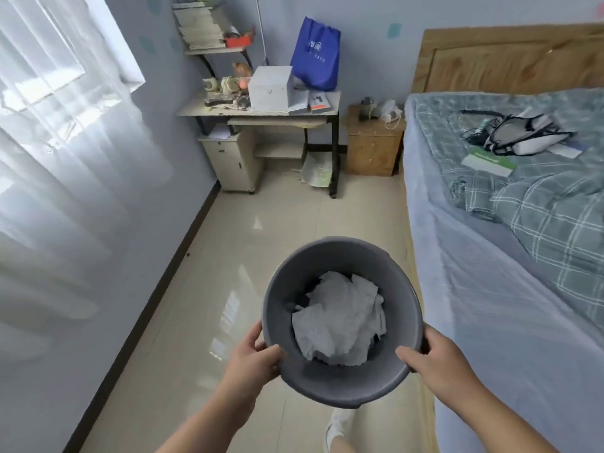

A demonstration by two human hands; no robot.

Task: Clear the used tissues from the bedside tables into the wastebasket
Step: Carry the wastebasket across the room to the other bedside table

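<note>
I carry a round grey wastebasket above the floor with both hands. My left hand grips its near left rim, thumb over the edge. My right hand grips the near right rim the same way. Crumpled white tissues fill the bottom of the basket. Far ahead, a wooden bedside table stands between the desk and the bed, with a white crumpled thing and small objects on top.
A bed with blue sheet and plaid quilt runs along the right. A cluttered desk with a blue bag stands at the far wall. Curtains hang on the left. A tiled floor strip leads ahead.
</note>
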